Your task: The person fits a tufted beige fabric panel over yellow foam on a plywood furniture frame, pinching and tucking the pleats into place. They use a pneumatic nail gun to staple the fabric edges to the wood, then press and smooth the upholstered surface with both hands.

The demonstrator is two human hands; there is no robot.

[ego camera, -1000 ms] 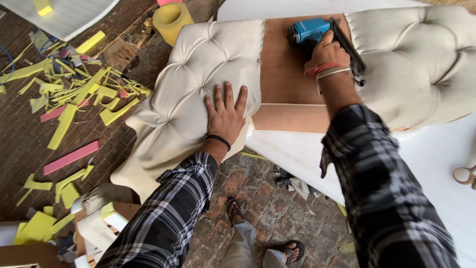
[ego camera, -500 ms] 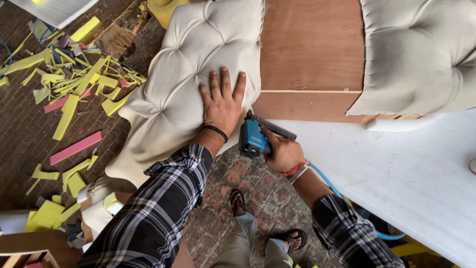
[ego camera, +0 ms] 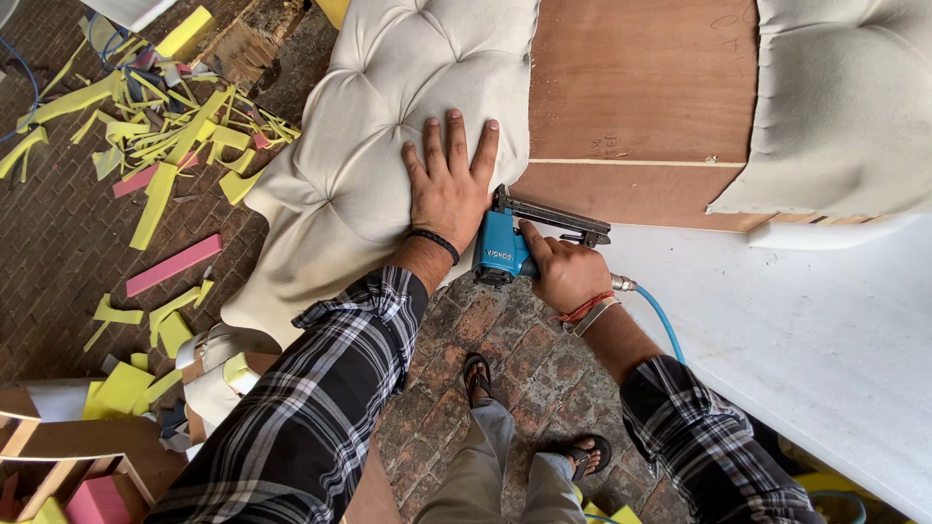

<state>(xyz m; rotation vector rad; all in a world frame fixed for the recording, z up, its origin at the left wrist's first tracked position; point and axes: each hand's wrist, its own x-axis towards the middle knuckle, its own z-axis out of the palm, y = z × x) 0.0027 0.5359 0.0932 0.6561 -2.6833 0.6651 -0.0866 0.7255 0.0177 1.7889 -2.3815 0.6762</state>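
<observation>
- The blue staple gun (ego camera: 505,247) is gripped in the right hand (ego camera: 563,275), fingers wrapped tight round its handle, with a blue air hose (ego camera: 660,320) trailing off behind the wrist.
- The gun's long black magazine (ego camera: 553,213) is laid roughly level along the lower edge of the plywood panel (ego camera: 641,97), its blue body at the fabric's hem.
- The left hand (ego camera: 451,184) is pressed flat, fingers spread, on the tufted cream fabric (ego camera: 388,116), just left of the gun and almost touching it; nothing is clasped by it.
- The fabric edge is found right between the two hands, so the right hand is the nearer one to the seam.
- A second cream cushion piece (ego camera: 845,107) is seen on the panel's far right, well apart from both hands.
- Yellow and pink foam scraps (ego camera: 165,165) are scattered over the brick floor (ego camera: 58,243) to the left.
- A cardboard box (ego camera: 87,466) at the lower left holds more foam offcuts, it seems.
</observation>
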